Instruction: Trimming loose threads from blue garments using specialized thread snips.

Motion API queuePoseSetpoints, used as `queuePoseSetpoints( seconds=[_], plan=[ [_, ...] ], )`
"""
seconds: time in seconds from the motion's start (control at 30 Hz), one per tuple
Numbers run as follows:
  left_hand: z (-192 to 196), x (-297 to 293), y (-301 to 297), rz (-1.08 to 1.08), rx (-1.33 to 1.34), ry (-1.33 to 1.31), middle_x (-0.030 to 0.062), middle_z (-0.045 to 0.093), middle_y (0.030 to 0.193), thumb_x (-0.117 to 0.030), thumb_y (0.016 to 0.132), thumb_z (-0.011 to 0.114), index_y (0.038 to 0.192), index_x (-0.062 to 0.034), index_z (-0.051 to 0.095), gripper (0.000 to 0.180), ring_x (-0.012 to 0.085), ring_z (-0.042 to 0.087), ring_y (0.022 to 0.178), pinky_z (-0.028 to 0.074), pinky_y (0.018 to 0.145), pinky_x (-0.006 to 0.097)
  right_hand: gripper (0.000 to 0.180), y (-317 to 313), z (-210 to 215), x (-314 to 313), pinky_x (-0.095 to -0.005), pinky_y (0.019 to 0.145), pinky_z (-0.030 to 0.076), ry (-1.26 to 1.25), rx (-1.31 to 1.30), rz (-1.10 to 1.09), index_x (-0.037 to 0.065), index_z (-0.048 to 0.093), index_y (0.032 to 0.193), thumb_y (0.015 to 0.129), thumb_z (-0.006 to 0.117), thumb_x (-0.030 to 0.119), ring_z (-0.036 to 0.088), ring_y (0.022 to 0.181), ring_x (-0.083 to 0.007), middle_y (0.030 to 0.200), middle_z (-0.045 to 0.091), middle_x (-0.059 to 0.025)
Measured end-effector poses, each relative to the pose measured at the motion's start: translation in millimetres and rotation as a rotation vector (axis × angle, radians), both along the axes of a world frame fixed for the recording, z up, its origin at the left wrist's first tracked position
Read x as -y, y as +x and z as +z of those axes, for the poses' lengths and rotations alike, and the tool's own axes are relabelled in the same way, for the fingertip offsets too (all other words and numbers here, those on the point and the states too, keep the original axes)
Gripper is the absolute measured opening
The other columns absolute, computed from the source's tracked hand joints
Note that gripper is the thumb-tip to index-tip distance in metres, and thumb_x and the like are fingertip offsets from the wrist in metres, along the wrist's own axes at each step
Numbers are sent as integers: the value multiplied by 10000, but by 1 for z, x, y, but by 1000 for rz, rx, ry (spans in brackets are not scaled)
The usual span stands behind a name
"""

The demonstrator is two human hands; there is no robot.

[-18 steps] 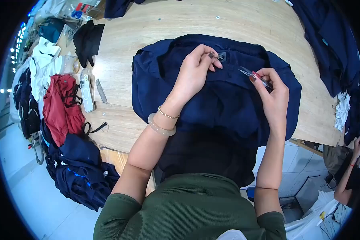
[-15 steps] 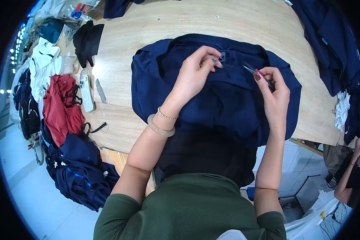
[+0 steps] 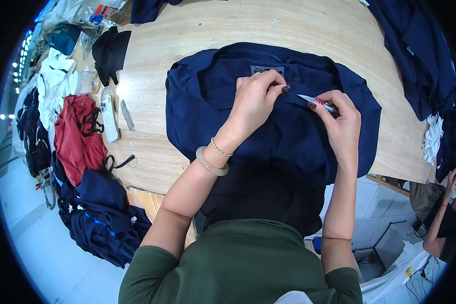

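Observation:
A navy garment with a gathered waistband lies spread on the table in front of me, its waist opening facing up. A grey label shows inside the far side of the waistband. Over the near waistband edge, my left hand has thumb and forefinger pinched together. What sits between those fingertips is too small to make out. Just to the right, my right hand is closed around small thread snips. Their pointed blades aim left toward the left fingertips, a short gap away, above the cloth.
On the table's left lie a phone, a grey strip and black cloth. Red clothing and navy garments are piled beyond the left edge. More navy cloth hangs at the right, where another person's arm shows.
My left hand has shifted slightly down and right, uncovering more of the label. My right hand has moved a little left and down with the snips, whose blades now point more leftward.

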State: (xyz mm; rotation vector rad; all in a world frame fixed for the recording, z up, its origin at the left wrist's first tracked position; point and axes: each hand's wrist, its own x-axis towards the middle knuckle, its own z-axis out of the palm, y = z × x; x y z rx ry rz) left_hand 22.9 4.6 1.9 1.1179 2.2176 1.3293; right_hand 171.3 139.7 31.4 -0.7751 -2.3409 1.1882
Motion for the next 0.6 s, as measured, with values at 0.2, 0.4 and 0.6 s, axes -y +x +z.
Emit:
queuePoseSetpoints(
  seconds=[0.2,0.4,0.6],
  plan=[
    [1,-5,4,-4,-55,57,112,652,830,-5,873,659,932,33,640,73,182,586,716,470,669,280,193,-5,-2,2,-317,642,430,127,49,63,24,642,845,782,773,151,542,717,-211,764,605,-57],
    [0,-5,4,-7,-28,57,108,651,833,-7,873,662,937,29,644,76,171,582,721,469,670,278,192,-11,-1,5,-325,650,436,135,53,82,30,639,846,784,768,158,542,722,-219,764,599,-59],
    [-1,-5,4,-7,-36,55,111,657,826,-11,877,660,937,29,646,73,168,585,707,470,664,274,185,-13,-2,7,-332,648,439,184,62,103,32,629,840,789,759,153,542,721,-223,764,597,-56]
  ],
)
